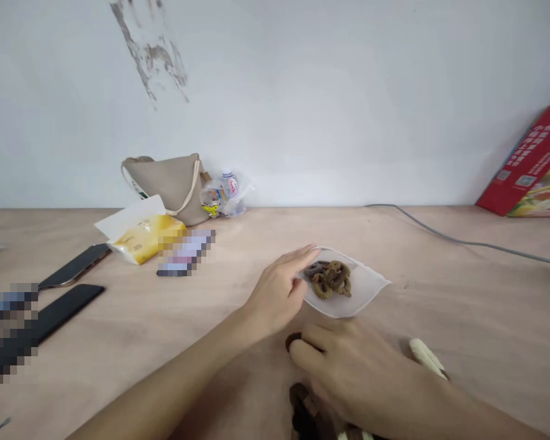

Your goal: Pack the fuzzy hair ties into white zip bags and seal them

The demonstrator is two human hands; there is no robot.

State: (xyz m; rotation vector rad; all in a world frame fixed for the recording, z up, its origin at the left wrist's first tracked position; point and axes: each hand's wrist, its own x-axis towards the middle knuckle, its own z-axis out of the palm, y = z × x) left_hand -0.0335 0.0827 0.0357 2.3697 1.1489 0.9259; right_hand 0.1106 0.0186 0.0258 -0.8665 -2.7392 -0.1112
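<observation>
A frosted plastic bag (pixel 364 287) lies with its mouth wide open, and several brown and greyish fabric hair ties (pixel 332 278) are bunched inside. My left hand (pixel 279 284) grips the bag's left edge, fingers on the rim and thumb lower down. Just in front of the bag, my right hand (pixel 337 360) pinches a dark brown hair tie (pixel 293 340), partly hidden by the fingers. More dark brown hair ties (pixel 302 406) lie on the table beneath that hand, cut off by the frame's bottom edge. A cream hair tie (pixel 426 355) rests to its right.
Phones (pixel 76 267) and a yellow tissue pack (pixel 151 237) are on the left. Along the wall stand a beige bag (pixel 169 180) and a clear plastic bag with a bottle (pixel 229 186). A grey cable (pixel 440 233) and a red box (pixel 522 162) are at right.
</observation>
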